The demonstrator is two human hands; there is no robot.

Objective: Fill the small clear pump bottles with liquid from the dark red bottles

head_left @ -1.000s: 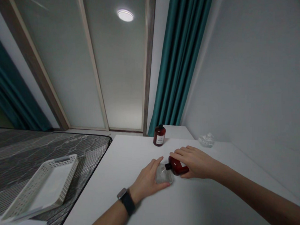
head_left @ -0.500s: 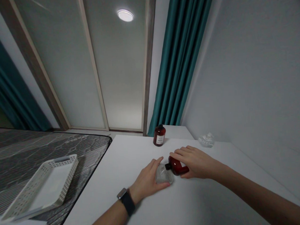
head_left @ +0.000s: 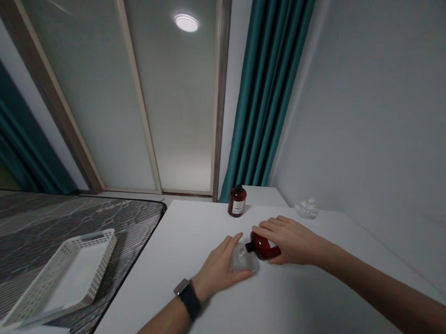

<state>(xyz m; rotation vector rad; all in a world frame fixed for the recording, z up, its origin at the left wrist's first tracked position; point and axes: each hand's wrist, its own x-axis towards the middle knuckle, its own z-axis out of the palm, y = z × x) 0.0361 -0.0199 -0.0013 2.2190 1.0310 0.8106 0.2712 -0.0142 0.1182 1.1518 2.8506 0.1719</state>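
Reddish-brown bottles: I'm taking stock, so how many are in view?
2. An upright bottle stands near the far edge of the white table; a tilted bottle is in the right hand.

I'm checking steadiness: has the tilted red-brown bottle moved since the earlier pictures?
No: the tilted bottle shows no visible shift in any direction against the upright bottle.

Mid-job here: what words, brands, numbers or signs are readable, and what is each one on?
No text is legible.
Upright red-brown bottle: print on its white label, too small and blurred to read.
Tilted red-brown bottle in the right hand: only a sliver of pale label shows, nothing readable.
Smartwatch: no readable characters.
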